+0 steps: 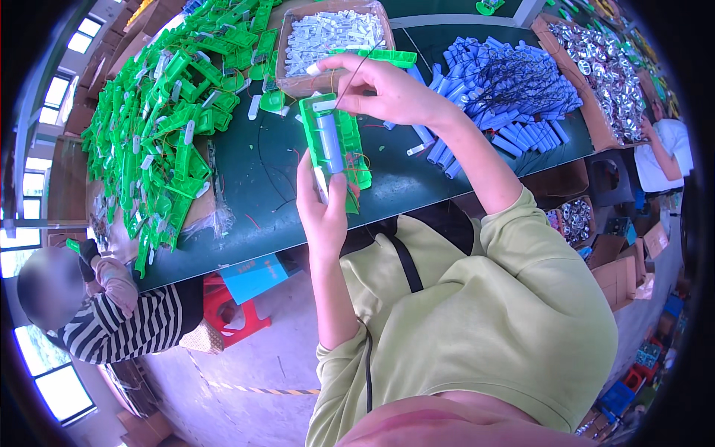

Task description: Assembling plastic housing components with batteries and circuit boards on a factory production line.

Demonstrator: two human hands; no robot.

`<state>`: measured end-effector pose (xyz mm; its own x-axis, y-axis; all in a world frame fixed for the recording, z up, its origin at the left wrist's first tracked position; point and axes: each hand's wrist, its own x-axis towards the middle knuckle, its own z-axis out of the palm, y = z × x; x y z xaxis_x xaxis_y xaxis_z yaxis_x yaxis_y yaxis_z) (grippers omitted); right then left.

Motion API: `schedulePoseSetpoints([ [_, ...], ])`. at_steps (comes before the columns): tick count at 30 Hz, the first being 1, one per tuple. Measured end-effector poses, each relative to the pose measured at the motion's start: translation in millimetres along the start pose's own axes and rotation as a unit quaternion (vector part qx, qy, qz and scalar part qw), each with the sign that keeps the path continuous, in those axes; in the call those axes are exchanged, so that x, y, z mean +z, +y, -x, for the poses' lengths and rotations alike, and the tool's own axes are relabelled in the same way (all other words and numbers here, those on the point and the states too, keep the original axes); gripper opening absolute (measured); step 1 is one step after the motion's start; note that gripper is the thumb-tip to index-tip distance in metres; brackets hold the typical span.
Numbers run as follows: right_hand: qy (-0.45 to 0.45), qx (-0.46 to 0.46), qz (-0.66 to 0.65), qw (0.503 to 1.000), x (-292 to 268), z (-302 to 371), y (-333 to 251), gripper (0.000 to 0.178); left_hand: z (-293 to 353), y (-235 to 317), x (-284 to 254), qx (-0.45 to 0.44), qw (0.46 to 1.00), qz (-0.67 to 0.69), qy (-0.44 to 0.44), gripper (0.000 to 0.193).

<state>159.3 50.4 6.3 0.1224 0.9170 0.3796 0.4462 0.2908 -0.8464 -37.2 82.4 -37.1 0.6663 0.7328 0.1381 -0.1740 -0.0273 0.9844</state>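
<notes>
One green plastic housing (331,145) w/ a grey-blue cylindrical cell (330,141) seated in it is held upright above the near edge of the dark green table (417,179). It is clamped from below by the left hand (322,205), thumb laid over the lower front. The top of the housing is pinched by the right hand (380,89), fingers closed on a thin wire at the upper end; a second green strip (383,56) is seen just behind that hand.

Beyond, approx. centre-back, a cardboard box of white parts (331,33) is set. A heap of green housings (175,112) is spread to the left, a pile of blue cells (506,89) to the right, and a box of silvery metal parts (603,67) further right. A person in a striped sleeve (126,320) is seated at lower left.
</notes>
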Motion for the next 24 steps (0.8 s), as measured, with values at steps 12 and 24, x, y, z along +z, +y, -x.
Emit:
schedulePoseSetpoints([
  [12, 0.082, 0.008, 0.010, 0.997, 19.0, 3.8, 21.7, 0.038, 0.7, -6.6, 1.1, -0.029, 0.999, -0.009, -0.022, 0.043],
  [24, 0.105, -0.049, 0.131, 0.985, 27.0, 34.3, 17.3, 0.033, -7.2, -10.9, 1.8, -0.051, 0.998, 0.038, -0.028, 0.041],
])
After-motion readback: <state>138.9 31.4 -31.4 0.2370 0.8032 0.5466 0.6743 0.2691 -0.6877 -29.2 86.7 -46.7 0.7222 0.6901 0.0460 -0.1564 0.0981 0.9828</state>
